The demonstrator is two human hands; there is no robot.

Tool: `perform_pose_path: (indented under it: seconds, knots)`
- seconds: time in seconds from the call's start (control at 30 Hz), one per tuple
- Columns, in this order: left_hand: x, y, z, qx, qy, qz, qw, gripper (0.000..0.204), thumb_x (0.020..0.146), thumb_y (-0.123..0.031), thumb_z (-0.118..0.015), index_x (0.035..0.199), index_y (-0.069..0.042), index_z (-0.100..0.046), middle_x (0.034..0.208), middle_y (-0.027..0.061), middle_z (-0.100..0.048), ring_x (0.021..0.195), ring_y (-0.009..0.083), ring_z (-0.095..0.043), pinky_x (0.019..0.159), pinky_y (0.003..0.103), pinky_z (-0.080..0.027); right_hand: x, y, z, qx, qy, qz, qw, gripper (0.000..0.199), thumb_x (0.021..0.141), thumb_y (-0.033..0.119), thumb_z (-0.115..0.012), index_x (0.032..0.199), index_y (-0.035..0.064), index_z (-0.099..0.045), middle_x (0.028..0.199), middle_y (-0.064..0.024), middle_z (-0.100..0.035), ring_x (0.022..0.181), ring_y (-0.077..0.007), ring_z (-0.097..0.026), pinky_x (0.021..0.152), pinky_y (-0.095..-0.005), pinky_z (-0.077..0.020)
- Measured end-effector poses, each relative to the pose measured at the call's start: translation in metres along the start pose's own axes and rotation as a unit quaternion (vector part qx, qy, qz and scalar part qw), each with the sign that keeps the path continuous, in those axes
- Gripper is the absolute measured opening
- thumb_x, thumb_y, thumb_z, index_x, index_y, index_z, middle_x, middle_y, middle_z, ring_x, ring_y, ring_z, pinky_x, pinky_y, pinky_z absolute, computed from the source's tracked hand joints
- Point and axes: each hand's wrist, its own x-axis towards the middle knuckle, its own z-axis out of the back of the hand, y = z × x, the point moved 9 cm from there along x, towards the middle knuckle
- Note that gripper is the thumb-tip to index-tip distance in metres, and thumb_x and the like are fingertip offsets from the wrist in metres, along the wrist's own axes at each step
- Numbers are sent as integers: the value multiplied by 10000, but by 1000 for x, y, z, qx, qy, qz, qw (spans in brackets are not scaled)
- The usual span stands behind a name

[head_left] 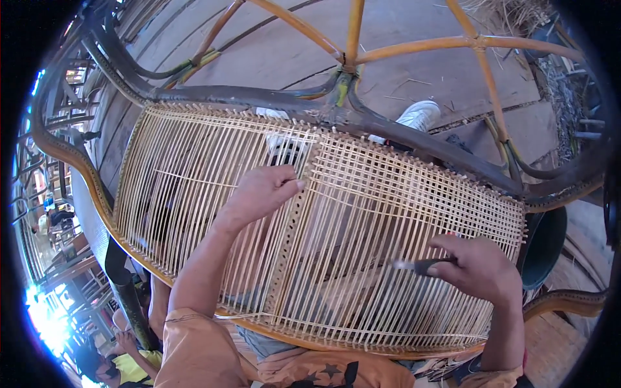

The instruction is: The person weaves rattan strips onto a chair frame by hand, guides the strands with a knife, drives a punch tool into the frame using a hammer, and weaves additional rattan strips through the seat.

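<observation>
A curved furniture frame holds a panel of thin cane strands (349,252) in front of me. My left hand (264,191) is closed in a fist above the panel's middle, near the perforated centre strip (288,234). A loose crosswise cane strand (194,178) runs up to this fist, which seems to pinch it; the fingers hide the grip. Over the right half, my right hand (475,264) is closed around a small dark-handled tool (427,266). Its blurred metal tip points left. Close crosswise weaving (414,178) fills the far right part; the left half has mostly lengthwise strands.
Dark, bent frame rails (259,97) border the panel's far side, with orange-brown poles (352,39) beyond. A white shoe (420,115) shows past the far rail. A dark green bucket (546,249) stands at right. Another person in yellow (139,368) sits at lower left.
</observation>
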Motion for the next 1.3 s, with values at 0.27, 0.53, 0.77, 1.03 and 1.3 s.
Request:
perform_pose_path:
  seconds: [0.27, 0.53, 0.77, 1.03, 1.3]
  knots:
    - [5, 0, -3, -31, 4, -11, 999, 329, 884, -314, -586, 785, 0, -586, 624, 111, -514, 580, 213, -486, 578, 366, -413, 22, -3, 4, -36, -5, -108, 994, 431, 844, 289, -611, 1190, 44, -531, 669, -149, -613, 643, -332, -635, 601, -420, -480]
    - [5, 0, -1, -21, -23, -16, 999, 359, 890, -331, -596, 760, 2, -572, 597, 109, -511, 548, 201, -480, 546, 369, -408, 45, 16, -1, -50, -77, -41, 995, 462, 852, 265, -610, 1240, 38, -503, 602, -116, -601, 577, -254, -637, 558, -386, -488]
    - [6, 2, -1, -15, -26, -14, 999, 348, 895, -312, -584, 755, 5, -562, 591, 120, -508, 539, 213, -480, 539, 375, -408, 51, 33, 4, 48, -67, -70, 994, 488, 819, 285, -627, 1225, 32, -531, 619, -125, -579, 579, -262, -617, 581, -351, -466]
    - [6, 4, 0, -20, -26, -8, 999, 354, 892, -307, -579, 731, 6, -539, 583, 114, -499, 527, 203, -466, 526, 371, -399, 39, 25, 15, 94, -119, -46, 987, 366, 846, 309, -615, 1096, 45, -577, 679, -150, -617, 622, -305, -633, 586, -378, -478]
    - [5, 8, -4, -26, -25, 6, 999, 368, 885, -299, -586, 703, 11, -506, 568, 103, -474, 517, 172, -426, 508, 365, -377, 89, 42, -10, 93, -64, 13, 994, 244, 830, 261, -616, 948, 48, -634, 680, -109, -606, 553, -226, -586, 545, -339, -452]
